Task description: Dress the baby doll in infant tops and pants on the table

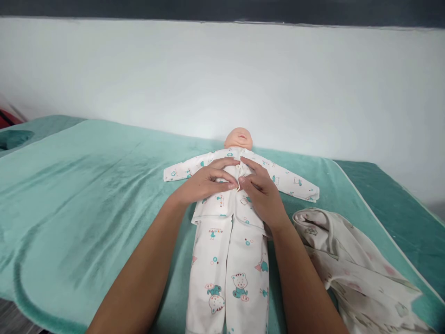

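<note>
A baby doll point(239, 138) lies on its back, its head toward the wall. It wears a white baby shirt point(215, 208) printed with small animals, its long sleeves spread to both sides, and matching trousers point(210, 271). Both hands meet at the shirt's front opening on the chest. My left hand point(210, 180) pinches one front edge between thumb and fingers. My right hand point(260, 188) grips the other edge close beside it, thumb and forefinger bent inward. A small button point(238, 166) shows between the hands; the fastening under the fingertips is mostly hidden.
A crumpled pale printed cloth point(351, 260) lies right of the doll, beside my right forearm. Under everything spreads a light green blanket point(86, 199) over a darker green cover point(392, 190). A white wall point(222, 74) rises behind the far edge.
</note>
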Tool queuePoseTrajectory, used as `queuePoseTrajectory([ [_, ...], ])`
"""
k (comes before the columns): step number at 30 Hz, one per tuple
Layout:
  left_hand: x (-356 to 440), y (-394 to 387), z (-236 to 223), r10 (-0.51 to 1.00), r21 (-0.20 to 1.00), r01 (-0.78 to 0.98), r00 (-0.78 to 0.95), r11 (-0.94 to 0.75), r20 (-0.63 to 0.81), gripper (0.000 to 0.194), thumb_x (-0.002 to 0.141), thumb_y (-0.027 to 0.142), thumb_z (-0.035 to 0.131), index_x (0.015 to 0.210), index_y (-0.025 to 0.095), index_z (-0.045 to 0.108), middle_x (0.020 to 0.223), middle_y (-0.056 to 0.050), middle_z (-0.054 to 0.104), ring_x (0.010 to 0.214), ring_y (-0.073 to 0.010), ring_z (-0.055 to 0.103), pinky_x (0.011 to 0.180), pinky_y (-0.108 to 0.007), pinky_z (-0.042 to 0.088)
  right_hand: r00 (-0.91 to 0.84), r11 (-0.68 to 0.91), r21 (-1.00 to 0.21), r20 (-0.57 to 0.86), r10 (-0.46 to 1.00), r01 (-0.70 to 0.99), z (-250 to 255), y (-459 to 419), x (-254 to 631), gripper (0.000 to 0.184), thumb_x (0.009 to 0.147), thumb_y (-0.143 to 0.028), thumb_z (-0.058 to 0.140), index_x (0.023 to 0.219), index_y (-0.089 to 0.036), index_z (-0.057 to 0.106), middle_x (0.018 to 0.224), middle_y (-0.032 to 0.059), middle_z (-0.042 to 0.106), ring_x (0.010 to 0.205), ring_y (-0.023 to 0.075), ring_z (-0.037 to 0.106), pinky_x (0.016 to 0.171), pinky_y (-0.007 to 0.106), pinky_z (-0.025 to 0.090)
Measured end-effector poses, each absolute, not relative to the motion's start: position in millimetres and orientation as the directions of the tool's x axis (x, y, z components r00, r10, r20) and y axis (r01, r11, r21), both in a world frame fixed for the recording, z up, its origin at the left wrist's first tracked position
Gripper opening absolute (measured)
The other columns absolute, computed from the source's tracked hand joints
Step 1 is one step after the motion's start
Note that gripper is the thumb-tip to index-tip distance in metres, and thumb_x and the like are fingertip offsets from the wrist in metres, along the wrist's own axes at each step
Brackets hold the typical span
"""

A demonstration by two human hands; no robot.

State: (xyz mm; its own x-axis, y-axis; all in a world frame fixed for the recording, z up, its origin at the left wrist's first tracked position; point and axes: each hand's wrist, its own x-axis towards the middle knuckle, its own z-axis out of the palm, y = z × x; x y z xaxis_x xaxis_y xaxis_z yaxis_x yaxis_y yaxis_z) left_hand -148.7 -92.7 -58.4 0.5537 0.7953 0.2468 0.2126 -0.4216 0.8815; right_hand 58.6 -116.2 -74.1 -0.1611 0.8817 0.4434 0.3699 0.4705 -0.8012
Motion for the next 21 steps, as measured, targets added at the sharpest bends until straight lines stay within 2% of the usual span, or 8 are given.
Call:
queuePoseTrajectory([
  [4,-144.2,-93.5,-58.6,0.771,0.824,0.262,0.567,-0.502,0.29,0.017,0.091,0.036,0.067,0.103,0.032,0.078,0.157,0.003,0.047,0.153,-0.0248,0.03,0.124,-0.047,0.031,-0.014,0.415,-0.863,0.43,0.903,0.288,-74.8,-116.4,55.1,0.031,0.093,-0.037,0.061,0.065,-0.023,0.059,0.137,0.0032,0.064,0.133,0.0253,0.054,0.114,0.048,0.037],
  [8,-136.4,-97.2,-56.7,0.793,0.769,0.37,0.542,-0.522,0.278,0.014,0.089,0.038,0.069,0.098,0.03,0.073,0.159,0.002,0.044,0.154,-0.0263,0.027,0.126,-0.051,0.023,-0.018,0.384,-0.851,0.405,0.914,0.358,-73.1,-117.6,53.2,0.019,0.089,-0.036,0.066,0.076,-0.024,0.06,0.141,0.0058,0.059,0.138,0.0258,0.049,0.117,0.05,0.032],
  [11,-132.8,-100.1,-54.5,0.798,0.743,0.409,0.538,-0.53,0.273,0.009,0.088,0.033,0.068,0.095,0.028,0.07,0.159,0.001,0.044,0.154,-0.0265,0.027,0.126,-0.054,0.021,-0.043,0.382,-0.828,0.401,0.915,0.411,-71.9,-119.0,53.4,0.018,0.087,-0.035,0.07,0.076,-0.025,0.059,0.145,0.0066,0.056,0.14,0.0266,0.045,0.119,0.052,0.029],
  [14,-132.2,-101.5,-53.0,0.811,0.769,0.386,0.514,-0.509,0.278,0.004,0.087,0.028,0.068,0.087,0.025,0.065,0.158,0.0,0.045,0.152,-0.0267,0.03,0.122,-0.053,0.028,-0.061,0.385,-0.823,0.397,0.916,0.418,-70.9,-120.1,52.9,0.017,0.086,-0.034,0.069,0.074,-0.025,0.06,0.147,0.0052,0.056,0.141,0.0276,0.045,0.119,0.053,0.028],
  [17,-132.9,-101.3,-53.3,0.825,0.816,0.321,0.483,-0.48,0.295,0.015,0.087,0.028,0.067,0.077,0.022,0.057,0.155,-0.001,0.048,0.143,-0.0273,0.043,0.112,-0.048,0.041,-0.009,0.374,-0.859,0.396,0.918,0.351,-71.0,-119.1,51.1,0.016,0.084,-0.031,0.068,0.072,-0.024,0.06,0.142,0.0047,0.06,0.135,0.0274,0.051,0.117,0.051,0.032],
  [19,-132.7,-100.6,-54.7,0.85,0.839,0.307,0.435,-0.449,0.296,0.019,0.087,0.026,0.064,0.074,0.021,0.051,0.153,-0.002,0.05,0.131,-0.0263,0.054,0.102,-0.044,0.047,0.102,0.345,-0.907,0.377,0.921,0.242,-73.8,-116.1,52.3,0.018,0.083,-0.032,0.066,0.07,-0.023,0.056,0.134,0.0054,0.066,0.124,0.0265,0.058,0.109,0.046,0.041],
  [21,-130.9,-99.9,-56.9,0.877,0.848,0.318,0.377,-0.424,0.297,0.017,0.086,0.023,0.062,0.076,0.021,0.048,0.152,-0.003,0.051,0.125,-0.0253,0.057,0.097,-0.041,0.048,0.294,0.289,-0.951,0.309,0.904,0.113,-79.7,-111.3,58.7,0.02,0.081,-0.032,0.063,0.068,-0.023,0.051,0.117,0.0049,0.072,0.108,0.0247,0.064,0.096,0.042,0.05],
])
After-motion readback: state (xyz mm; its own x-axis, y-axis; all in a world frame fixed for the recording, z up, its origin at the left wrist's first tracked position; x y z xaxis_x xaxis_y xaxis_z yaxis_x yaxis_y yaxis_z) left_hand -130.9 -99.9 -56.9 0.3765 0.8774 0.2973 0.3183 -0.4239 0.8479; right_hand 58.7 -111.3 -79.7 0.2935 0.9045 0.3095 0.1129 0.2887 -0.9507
